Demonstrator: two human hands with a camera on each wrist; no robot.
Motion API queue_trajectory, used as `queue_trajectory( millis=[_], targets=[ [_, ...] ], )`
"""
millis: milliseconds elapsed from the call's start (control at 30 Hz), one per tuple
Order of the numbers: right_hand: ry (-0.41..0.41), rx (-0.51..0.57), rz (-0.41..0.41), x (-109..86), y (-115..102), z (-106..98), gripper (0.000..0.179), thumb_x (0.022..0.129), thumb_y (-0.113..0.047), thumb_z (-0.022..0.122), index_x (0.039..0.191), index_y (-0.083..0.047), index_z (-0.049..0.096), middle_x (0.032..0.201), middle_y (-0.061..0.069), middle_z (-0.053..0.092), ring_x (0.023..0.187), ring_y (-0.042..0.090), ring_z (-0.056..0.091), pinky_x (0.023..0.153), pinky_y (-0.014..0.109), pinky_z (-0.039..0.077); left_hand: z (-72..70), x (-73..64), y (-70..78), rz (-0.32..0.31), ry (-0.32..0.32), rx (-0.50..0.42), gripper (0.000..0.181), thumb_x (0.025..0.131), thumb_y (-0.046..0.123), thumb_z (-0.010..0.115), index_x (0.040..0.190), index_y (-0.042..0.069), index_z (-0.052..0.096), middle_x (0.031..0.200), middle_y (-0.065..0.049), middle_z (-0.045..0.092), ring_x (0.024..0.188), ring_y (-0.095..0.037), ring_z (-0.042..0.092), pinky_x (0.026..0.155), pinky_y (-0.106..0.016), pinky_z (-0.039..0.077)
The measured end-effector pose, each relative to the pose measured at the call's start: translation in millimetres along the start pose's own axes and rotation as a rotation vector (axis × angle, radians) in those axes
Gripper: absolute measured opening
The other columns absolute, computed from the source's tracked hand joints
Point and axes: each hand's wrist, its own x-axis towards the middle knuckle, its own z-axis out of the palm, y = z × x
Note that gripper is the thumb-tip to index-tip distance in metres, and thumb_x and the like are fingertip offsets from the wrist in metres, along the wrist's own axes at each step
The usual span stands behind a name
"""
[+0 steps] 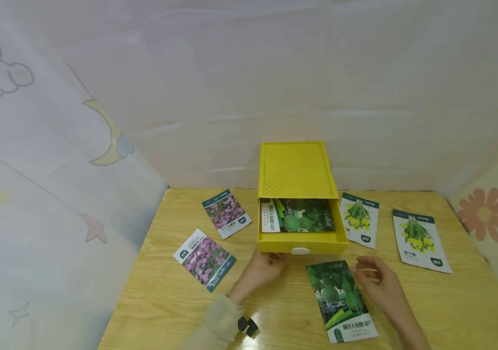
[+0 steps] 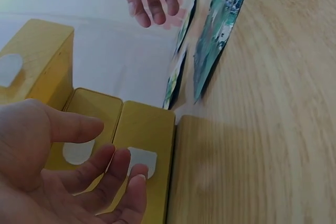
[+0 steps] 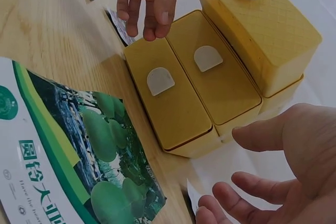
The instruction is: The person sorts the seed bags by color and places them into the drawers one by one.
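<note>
- Lying on the counter [image 1: 288, 304], the green packet [image 1: 340, 297] is just beside the right hand [image 1: 378, 286], whose fingers are half bent, holding nothing.
- The pulled-out drawer [image 1: 275, 247] has a similar packet [image 1: 305, 216] inside; filling it seems the step, so the next move probably calls for pinching the green packet.
- The left hand [image 1: 261, 270], loosely curled, without hold, is by the lower drawers [image 3: 220, 87], hidden in head view; touching, I cannot tell.
</note>
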Motion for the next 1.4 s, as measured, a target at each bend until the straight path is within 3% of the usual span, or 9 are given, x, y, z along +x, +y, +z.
queue_trajectory(
  millis=[167,333,467,633,867,1000,1133,1400],
  targets=[
    [-0.024,-0.008,0.024,-1.0,3,2,0.067,0.094,-0.051,0.058,0.137,-0.002,0.045,0.126,0.018,0.055,0.105,0.027,0.058,0.076,0.023,0.052,6.5,0.9,5.5,-0.066,-0.023,0.126,0.034,0.092,0.016,0.066,0.123,0.016,0.054,0.109,0.001,0.061,0.094,-0.011,0.059,0.081,-0.026,0.053],
    [-0.055,-0.019,0.070,-3.6,7,5,0.072,0.092,-0.054,0.059,0.139,-0.002,0.043,0.129,0.021,0.052,0.110,0.033,0.056,0.080,0.031,0.052,13.8,1.8,8.3,-0.147,-0.056,0.178,0.042,0.093,0.026,0.065,0.131,0.015,0.051,0.115,0.002,0.059,0.099,-0.012,0.057,0.083,-0.029,0.052],
    [-0.071,-0.027,0.111,-5.8,12,7,0.075,0.090,-0.053,0.062,0.140,-0.001,0.042,0.132,0.023,0.050,0.112,0.035,0.055,0.084,0.041,0.053,26.1,2.9,5.4,-0.081,-0.090,0.264,0.048,0.093,0.023,0.063,0.137,0.013,0.047,0.126,-0.002,0.055,0.107,-0.013,0.054,0.089,-0.031,0.049],
    [-0.050,-0.072,0.100,-9.7,18,13,0.074,0.088,-0.049,0.068,0.138,0.000,0.044,0.129,0.023,0.051,0.109,0.035,0.055,0.080,0.041,0.054,45.1,4.7,3.5,0.012,-0.149,0.444,0.042,0.094,0.026,0.063,0.133,0.016,0.051,0.128,0.000,0.053,0.116,-0.012,0.050,0.095,-0.029,0.046],
    [-0.045,-0.140,0.057,-16.4,23,17,0.075,0.086,-0.046,0.072,0.136,0.004,0.045,0.126,0.025,0.050,0.107,0.037,0.055,0.079,0.041,0.053,60.9,7.6,5.1,0.097,-0.155,0.516,0.050,0.091,0.029,0.066,0.136,0.015,0.050,0.128,0.001,0.056,0.117,-0.012,0.052,0.094,-0.028,0.048],
    [-0.071,-0.151,0.093,-19.1,26,17,0.079,0.086,-0.046,0.072,0.138,0.006,0.043,0.130,0.027,0.045,0.110,0.040,0.052,0.087,0.050,0.050,65.6,10.8,8.7,0.096,-0.207,0.513,0.047,0.093,0.030,0.065,0.134,0.011,0.054,0.125,0.000,0.060,0.116,-0.014,0.054,0.093,-0.029,0.048],
    [-0.067,-0.226,0.100,-20.0,28,17,0.084,0.084,-0.048,0.073,0.137,0.009,0.042,0.127,0.029,0.043,0.111,0.045,0.049,0.091,0.056,0.046,69.6,13.8,8.5,0.084,-0.237,0.574,0.050,0.093,0.036,0.064,0.135,0.011,0.053,0.128,0.002,0.057,0.120,-0.014,0.051,0.099,-0.032,0.045],
    [-0.079,-0.427,0.140,-24.5,32,17,0.104,0.071,-0.065,0.075,0.131,0.014,0.045,0.113,0.032,0.046,0.098,0.042,0.053,0.082,0.061,0.046,72.9,15.2,7.8,0.033,-0.285,0.699,0.060,0.092,0.046,0.062,0.140,0.013,0.048,0.138,0.003,0.049,0.128,-0.016,0.043,0.107,-0.038,0.037]
  ],
)
